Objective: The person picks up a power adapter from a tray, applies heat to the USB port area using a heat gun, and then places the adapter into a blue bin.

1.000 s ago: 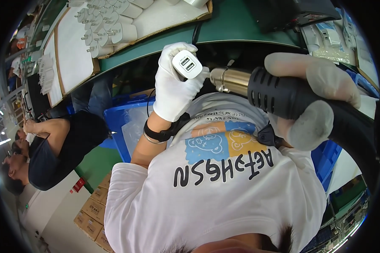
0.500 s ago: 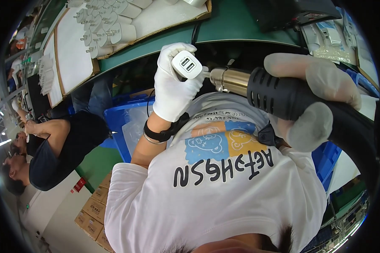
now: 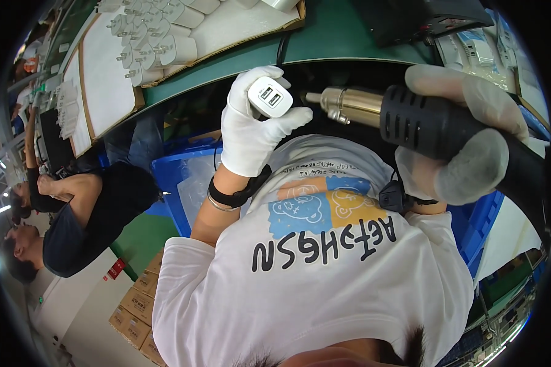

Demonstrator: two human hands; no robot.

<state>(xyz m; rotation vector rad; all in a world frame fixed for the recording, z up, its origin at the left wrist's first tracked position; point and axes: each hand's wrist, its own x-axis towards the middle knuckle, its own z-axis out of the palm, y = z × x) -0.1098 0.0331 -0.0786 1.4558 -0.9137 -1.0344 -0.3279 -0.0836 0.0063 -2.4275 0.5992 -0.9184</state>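
In my white-gloved left hand (image 3: 249, 125) is a white USB charger (image 3: 270, 96), its two-port face turned up toward me. The fingers hold its left side and back, while the thumb sticks out below it to the right. My right hand (image 3: 471, 137), in a thin translucent glove, grips the black body of a hot-air gun (image 3: 419, 116). Its metal nozzle points left at the charger, with a small gap between tip and charger. A thick black hose or handle runs from the gun to the right edge.
Several white plug chargers (image 3: 159, 43) stand prongs-out on a white board at the far left. A black machine (image 3: 434, 21) sits on the green bench (image 3: 330, 37). Blue bins (image 3: 174, 196) flank me. Another person (image 3: 101, 214) works at the left; cartons (image 3: 134, 309) are stacked behind.
The hot-air gun has moved right with my right hand, widening the gap to the charger. My left thumb has stretched out to the right, and the charger has shifted slightly.
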